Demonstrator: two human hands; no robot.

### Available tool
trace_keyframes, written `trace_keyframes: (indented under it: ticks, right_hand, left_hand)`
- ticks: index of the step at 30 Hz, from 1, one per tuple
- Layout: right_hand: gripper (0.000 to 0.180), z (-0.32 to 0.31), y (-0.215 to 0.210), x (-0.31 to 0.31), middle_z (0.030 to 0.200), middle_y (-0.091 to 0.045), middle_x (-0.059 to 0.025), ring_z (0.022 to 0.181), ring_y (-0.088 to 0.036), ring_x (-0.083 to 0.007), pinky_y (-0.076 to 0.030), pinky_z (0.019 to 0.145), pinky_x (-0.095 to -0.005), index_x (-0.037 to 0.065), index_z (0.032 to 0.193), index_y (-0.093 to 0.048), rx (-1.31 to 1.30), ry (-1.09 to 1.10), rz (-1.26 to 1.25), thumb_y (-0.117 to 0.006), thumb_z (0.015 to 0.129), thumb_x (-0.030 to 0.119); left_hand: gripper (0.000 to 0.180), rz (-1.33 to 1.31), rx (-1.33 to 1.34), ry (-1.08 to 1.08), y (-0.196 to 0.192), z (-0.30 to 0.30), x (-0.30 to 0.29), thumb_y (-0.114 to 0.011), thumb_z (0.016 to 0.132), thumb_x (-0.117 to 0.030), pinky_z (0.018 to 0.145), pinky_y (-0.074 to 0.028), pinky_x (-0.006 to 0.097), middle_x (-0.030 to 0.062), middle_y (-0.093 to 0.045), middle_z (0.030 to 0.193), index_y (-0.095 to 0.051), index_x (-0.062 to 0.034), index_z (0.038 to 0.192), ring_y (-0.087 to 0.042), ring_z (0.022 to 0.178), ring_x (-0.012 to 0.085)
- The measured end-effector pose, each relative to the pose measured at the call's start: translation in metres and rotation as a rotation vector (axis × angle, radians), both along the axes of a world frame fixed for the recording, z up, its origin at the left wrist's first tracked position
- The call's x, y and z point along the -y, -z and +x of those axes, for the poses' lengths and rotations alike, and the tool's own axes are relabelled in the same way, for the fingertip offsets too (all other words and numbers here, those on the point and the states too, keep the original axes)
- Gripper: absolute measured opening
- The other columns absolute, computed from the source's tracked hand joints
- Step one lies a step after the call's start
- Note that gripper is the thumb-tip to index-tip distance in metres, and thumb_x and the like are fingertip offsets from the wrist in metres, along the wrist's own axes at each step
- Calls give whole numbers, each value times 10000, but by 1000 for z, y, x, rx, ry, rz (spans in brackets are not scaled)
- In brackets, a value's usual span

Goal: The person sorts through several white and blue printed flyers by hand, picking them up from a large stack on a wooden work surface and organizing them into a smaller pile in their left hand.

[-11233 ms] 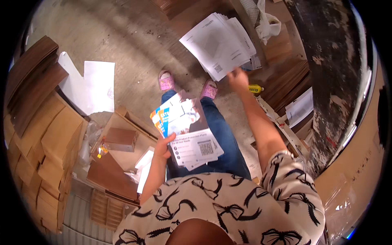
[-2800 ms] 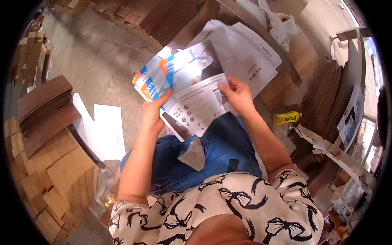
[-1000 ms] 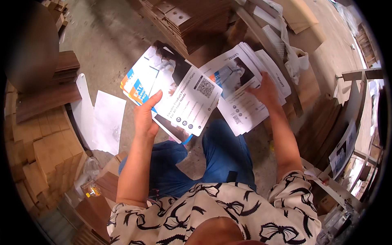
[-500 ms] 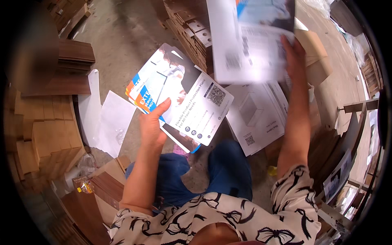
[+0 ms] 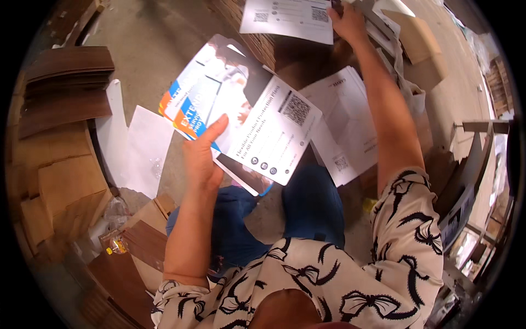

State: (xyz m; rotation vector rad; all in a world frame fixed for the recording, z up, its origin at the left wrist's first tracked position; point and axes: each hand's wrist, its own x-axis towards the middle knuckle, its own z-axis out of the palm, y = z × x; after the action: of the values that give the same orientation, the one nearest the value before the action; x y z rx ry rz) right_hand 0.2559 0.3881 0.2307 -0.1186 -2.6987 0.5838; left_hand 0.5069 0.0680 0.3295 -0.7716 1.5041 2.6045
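Leaflets (image 5: pixel 255 118), boldly lettered, are gripped in left hand (image 5: pixel 204 159), printed paper (image 5: pixel 290 21) in right hand (image 5: pixel 348 23).

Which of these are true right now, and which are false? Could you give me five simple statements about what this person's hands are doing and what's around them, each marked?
1. The left hand holds several leaflets. True.
2. The right hand is empty. False: the right hand holds printed paper by its edge.
3. A pile of white printed sheets lies to the right of the leaflets. True.
4. The person's shirt is plain black. False: the shirt is pale with a dark bow pattern.
5. Dark brown boards are stacked at the picture's left. True.
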Motion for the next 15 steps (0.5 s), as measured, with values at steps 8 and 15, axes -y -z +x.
trace_keyframes:
  ticks: [8,15]
  right_hand:
    - [618,251,73,-71,1406,-322,-222,1274,-324,-391,-287,1039,-496,26,1352,-367,286,-119,328,-603,855,306]
    - [504,267,-14,22,1229,-527,-164,1112,-524,-216,-434,911,-346,23,1235,-509,346,-163,-962,-701,807,209]
  left_hand:
    - [469,-6,36,106,-1,1,1,-623,806,27,908,-491,370,150,-583,1153,-459,37,1245,-604,1029,268]
    - [437,23,186,204,27,3,-23,-731,704,77,791,-541,389,152,-646,1015,-561,49,1106,-648,896,262]
